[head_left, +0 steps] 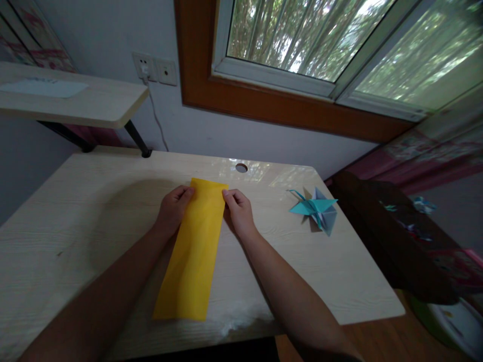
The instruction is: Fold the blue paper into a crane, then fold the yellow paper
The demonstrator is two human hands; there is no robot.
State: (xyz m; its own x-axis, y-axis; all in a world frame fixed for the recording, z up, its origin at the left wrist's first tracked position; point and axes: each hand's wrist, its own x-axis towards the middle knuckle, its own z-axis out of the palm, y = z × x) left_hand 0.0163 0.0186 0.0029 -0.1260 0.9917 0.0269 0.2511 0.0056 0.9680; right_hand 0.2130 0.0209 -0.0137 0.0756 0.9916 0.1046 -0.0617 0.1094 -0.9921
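Observation:
A long rectangle of yellow paper (194, 251) stretches over the middle of the desk, its near end close to the front edge. My left hand (173, 207) pinches its far left edge between thumb and fingers. At the far right corner, my right hand (240, 210) grips the paper in the same way. To the right of my right hand sits a folded teal and pale blue paper crane (315, 208), apart from both hands. Whether the yellow paper is one layer or folded double, I cannot tell.
The pale wooden desk (113, 201) has a round cable hole (241, 168) near its back edge. A raised shelf (105, 108) carrying a white sheet (45, 88) stands at the back left. Behind are a wall socket (154, 69) and a window (287, 40); dark furniture (392, 236) lies right.

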